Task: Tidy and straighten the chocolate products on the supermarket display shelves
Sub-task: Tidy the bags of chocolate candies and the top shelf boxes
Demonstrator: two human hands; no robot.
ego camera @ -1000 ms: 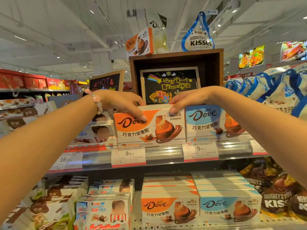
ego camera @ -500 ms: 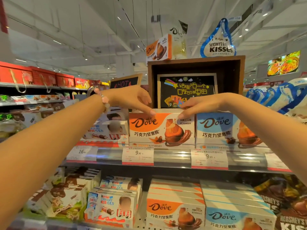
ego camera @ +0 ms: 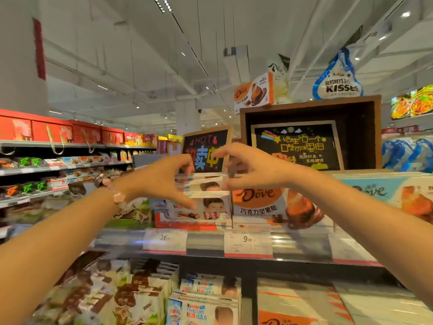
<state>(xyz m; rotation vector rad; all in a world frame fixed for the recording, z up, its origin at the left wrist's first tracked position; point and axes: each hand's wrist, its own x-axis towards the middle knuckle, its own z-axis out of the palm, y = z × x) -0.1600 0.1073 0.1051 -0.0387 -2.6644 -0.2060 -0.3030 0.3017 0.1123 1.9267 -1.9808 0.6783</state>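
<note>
head view. upper display shelf with a glossy clear price rail [ego camera: 206,240]: holds, left of centre, a stack of white-and-red kinder chocolate boxes printed with a child's face [ego camera: 206,207]; the top white kinder box of the stack [ego camera: 206,180] sits tilted, out of line with the box under it. just beside the stack on its right, touching or nearly so, an orange-and-white dove chocolate box with chinese lettering [ego camera: 264,202]; further right, a pale blue dove chocolate box [ego camera: 384,193], blurred.

left hand [ego camera: 161,181]: raised at the left end of the top kinder box, fingers curled at its upper edge, thumb pointing down across the face of the box below; whether it grips or only touches, cannot tell. pink bead bracelet [ego camera: 117,195] on that wrist.

right hand [ego camera: 250,167]: raised at the right end of the same box, fingers curled and spread above it, thumb at its right edge; a firm hold is not plain through the blur.

white price tags [ego camera: 248,242] on the rail, reading 16 and 9.90.

lower shelf: brown-and-white chocolate packs [ego camera: 112,294] at left, more kinder boxes in white and blue [ego camera: 203,308] in the middle, orange dove boxes [ego camera: 297,308] at right.

behind: black chalkboard sign marked hot [ego camera: 206,148]; dark wooden crate [ego camera: 311,109] framing a black sign with coloured chinese writing [ego camera: 297,146]; blue-and-silver hershey's kisses bag [ego camera: 339,80] on top.
</note>
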